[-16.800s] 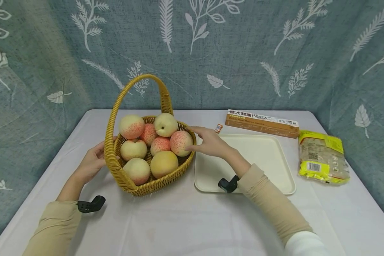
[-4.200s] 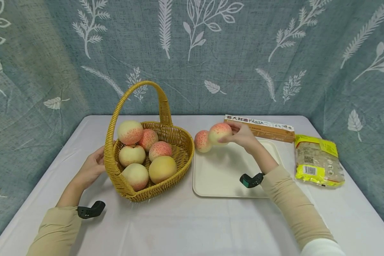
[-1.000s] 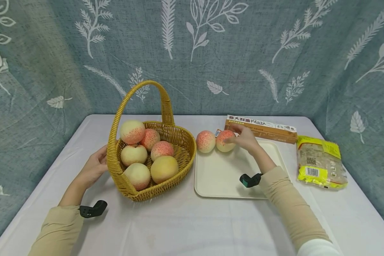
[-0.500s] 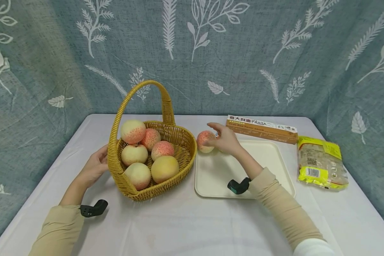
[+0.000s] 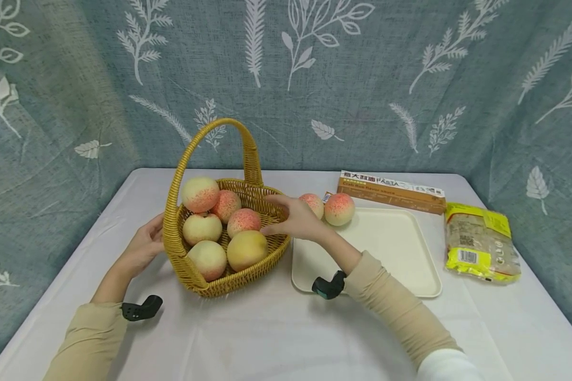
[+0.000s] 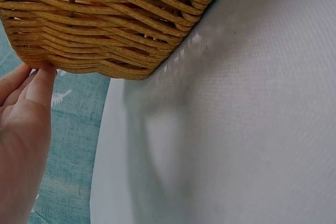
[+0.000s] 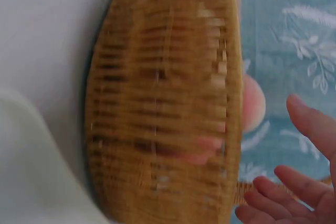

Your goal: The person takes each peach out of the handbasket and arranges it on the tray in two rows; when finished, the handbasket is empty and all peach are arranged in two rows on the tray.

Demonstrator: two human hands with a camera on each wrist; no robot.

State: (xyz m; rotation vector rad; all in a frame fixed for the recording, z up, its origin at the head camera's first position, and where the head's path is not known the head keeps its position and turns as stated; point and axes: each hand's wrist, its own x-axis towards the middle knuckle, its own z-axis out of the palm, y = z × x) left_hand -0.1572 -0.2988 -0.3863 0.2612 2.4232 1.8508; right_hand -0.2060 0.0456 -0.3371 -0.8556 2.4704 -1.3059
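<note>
A wicker basket (image 5: 229, 283) with a tall handle stands left of centre. It holds several peaches, among them a pale one (image 5: 207, 260), a small red one (image 5: 244, 221) and a yellow fruit (image 5: 247, 250). My left hand (image 5: 145, 246) holds the basket's left side; in the left wrist view its thumb and fingertips (image 6: 44, 72) meet the wicker. Over the basket's right rim reaches my right hand (image 5: 300, 218), thumb and fingers apart with nothing between them. Two peaches, one (image 5: 339, 209) fully visible and one (image 5: 311, 203) partly behind the right hand, lie at the tray's far left corner.
The cream tray (image 5: 386, 248) lies right of the basket. Behind it are a pasta box (image 5: 391, 193) and a small wrapped packet (image 5: 327, 197). A yellow bag of food (image 5: 479, 241) lies at the right, and a blue curtain (image 5: 286, 132) hangs behind the table.
Two peaches have gone from the basket to the tray. My right hand has let go of the second one and moved left over the basket. The left hand has stayed at the basket.
</note>
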